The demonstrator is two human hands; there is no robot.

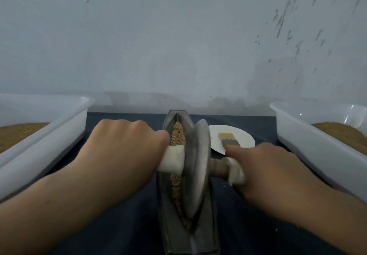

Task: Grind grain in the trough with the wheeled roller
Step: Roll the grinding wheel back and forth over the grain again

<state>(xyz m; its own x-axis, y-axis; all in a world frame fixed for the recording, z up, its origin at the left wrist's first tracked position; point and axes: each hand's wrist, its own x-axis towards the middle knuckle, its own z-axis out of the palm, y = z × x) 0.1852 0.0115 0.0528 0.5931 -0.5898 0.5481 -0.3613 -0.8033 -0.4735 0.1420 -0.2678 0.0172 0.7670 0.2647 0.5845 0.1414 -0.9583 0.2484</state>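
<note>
gripping roller (196, 165): l hand (123, 147), r hand (264, 167)

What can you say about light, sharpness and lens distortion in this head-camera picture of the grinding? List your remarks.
Head view: dim, flat, bluish light, faint shadows; small glare spots inside the right tub; everything soft, the roller gripped by the left hand and right hand slightly smeared; the wide lens splays the left tub outward and enlarges the forearms.

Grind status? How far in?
Done: grain sits in the trough, wheel seated in it. In hand: left hand and right hand grip the roller handles. Left: grain looks coarse, likely most grinding remains; brush lies on the plate.
</note>
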